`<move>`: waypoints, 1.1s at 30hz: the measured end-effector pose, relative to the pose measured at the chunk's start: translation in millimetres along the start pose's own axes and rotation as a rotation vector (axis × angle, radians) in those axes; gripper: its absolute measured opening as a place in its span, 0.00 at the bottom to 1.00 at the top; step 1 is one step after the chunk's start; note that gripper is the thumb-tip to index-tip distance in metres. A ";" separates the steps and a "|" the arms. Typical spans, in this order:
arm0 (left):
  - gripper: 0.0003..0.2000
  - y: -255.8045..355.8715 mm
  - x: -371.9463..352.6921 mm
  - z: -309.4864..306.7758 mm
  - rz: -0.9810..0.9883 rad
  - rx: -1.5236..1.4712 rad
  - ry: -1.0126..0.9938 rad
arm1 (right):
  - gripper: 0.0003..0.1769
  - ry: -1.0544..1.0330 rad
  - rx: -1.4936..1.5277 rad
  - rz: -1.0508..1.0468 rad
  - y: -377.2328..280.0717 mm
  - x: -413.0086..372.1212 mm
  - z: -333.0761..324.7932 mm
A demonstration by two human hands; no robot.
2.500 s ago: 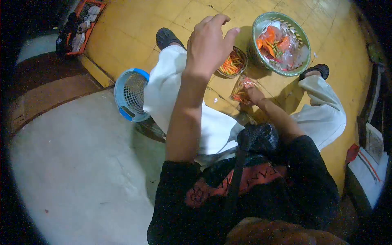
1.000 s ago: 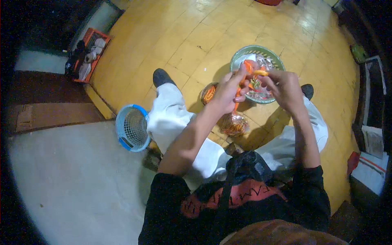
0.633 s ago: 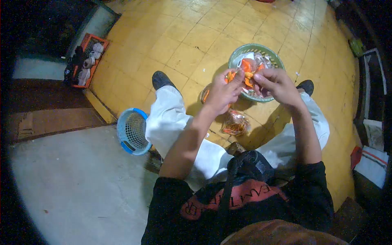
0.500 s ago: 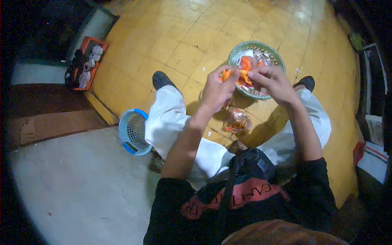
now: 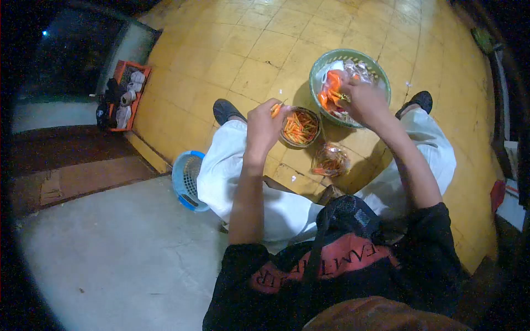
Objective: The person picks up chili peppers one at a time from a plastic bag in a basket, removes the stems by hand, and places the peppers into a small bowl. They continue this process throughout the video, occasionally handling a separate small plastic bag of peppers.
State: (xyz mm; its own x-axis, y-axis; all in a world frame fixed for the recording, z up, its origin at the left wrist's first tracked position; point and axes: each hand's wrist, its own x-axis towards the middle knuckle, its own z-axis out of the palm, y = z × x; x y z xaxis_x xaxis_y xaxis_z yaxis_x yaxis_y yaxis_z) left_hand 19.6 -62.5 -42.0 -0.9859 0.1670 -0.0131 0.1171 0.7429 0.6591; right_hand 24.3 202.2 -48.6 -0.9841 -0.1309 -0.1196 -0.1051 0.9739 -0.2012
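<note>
My left hand (image 5: 264, 129) is closed on a small orange piece that looks like a chili (image 5: 275, 111). A thin dark tip sticks out beside it; I cannot make out what it is. Just right of that hand, a round bowl (image 5: 301, 145) on the floor holds many orange and red chilies (image 5: 298, 128). My right hand (image 5: 369, 103) is over the green basket (image 5: 322, 60), its fingers blurred and partly hidden. Inside the basket are a bright orange plastic-like piece (image 5: 332, 88), white material and clear wrappings. A clear bag of chilies (image 5: 331, 160) lies between my legs.
A blue basket (image 5: 184, 182) stands left of my leg on the grey floor. Further left, an orange crate (image 5: 124, 107) holds several shoes. My shoes (image 5: 226, 112) rest on the yellow tiles, either side of the bowl and green basket.
My hands were together over the green basket with an orange piece between them. They have parted: the left moved left and down, uncovering the bowl, while the right stays over the basket.
</note>
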 end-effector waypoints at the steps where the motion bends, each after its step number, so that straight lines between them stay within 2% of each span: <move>1: 0.16 3.7 -1.5 -1.3 0.021 -0.032 -0.021 | 0.12 0.113 0.174 -0.137 -13.2 -3.6 -4.4; 2: 0.15 8.8 -2.4 -3.1 0.041 -0.066 -0.043 | 0.13 0.227 0.345 -0.274 -24.8 -5.5 -8.4; 3: 0.15 14.0 -3.3 -4.1 0.047 -0.066 -0.048 | 0.13 0.229 0.344 -0.267 -32.9 -6.0 -10.6; 5: 0.14 26.5 -6.2 -4.8 0.048 -0.170 -0.263 | 0.17 0.258 0.594 -0.465 -47.4 -6.1 -16.7; 7: 0.13 27.7 -9.6 4.2 0.128 -0.208 -0.239 | 0.15 0.209 0.604 -0.511 -50.2 -7.9 -24.5; 9: 0.13 26.8 -10.2 8.5 0.188 -0.232 -0.253 | 0.13 0.054 0.600 -0.561 -48.8 -7.3 -24.9; 12: 0.12 28.6 -8.6 4.2 0.191 -0.174 -0.303 | 0.12 0.058 0.689 -0.598 -47.8 -5.4 -18.0; 13: 0.12 30.5 -8.7 2.4 0.192 -0.173 -0.303 | 0.12 0.059 0.689 -0.598 -47.2 -6.8 -18.4; 15: 0.12 32.7 -8.3 -1.5 0.086 -0.223 -0.333 | 0.12 -0.020 0.764 -0.420 -46.8 -8.9 -19.5; 16: 0.12 34.1 -8.6 -2.7 0.087 -0.223 -0.335 | 0.12 -0.019 0.765 -0.418 -45.9 -9.1 -21.5; 18: 0.12 36.4 -8.9 -5.1 -0.015 -0.400 -0.266 | 0.14 0.005 0.742 -0.374 -43.9 -8.6 -25.7; 22: 0.12 31.6 -9.3 9.7 0.040 -0.484 -0.125 | 0.12 0.054 0.735 -0.371 -43.7 -7.4 -24.5; 25: 0.12 31.2 -9.4 17.1 0.066 -0.383 -0.052 | 0.13 0.162 0.621 -0.332 -48.3 -8.7 -13.6; 27: 0.12 31.8 -9.3 20.3 0.275 -0.227 0.074 | 0.11 0.233 0.374 -0.226 -53.0 -10.0 -3.2; 30: 0.12 30.3 -9.2 24.9 0.231 -0.132 0.087 | 0.11 0.327 0.250 -0.194 -63.7 -13.8 -1.0; 31: 0.12 26.7 -8.8 27.5 0.232 -0.125 0.083 | 0.11 0.329 0.258 -0.191 -62.9 -13.3 -2.4; 33: 0.13 20.6 -8.0 29.8 0.093 -0.229 0.111 | 0.12 0.202 0.559 -0.259 -58.6 -10.7 -10.2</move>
State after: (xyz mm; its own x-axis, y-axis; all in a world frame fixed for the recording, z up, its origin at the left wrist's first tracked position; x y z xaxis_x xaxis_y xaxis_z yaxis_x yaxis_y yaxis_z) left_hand 33.4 -29.2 -50.7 -0.9807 0.1462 0.1297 0.1901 0.5595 0.8067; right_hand 39.5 148.4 -25.6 -0.9503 -0.2579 0.1746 -0.3056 0.6650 -0.6815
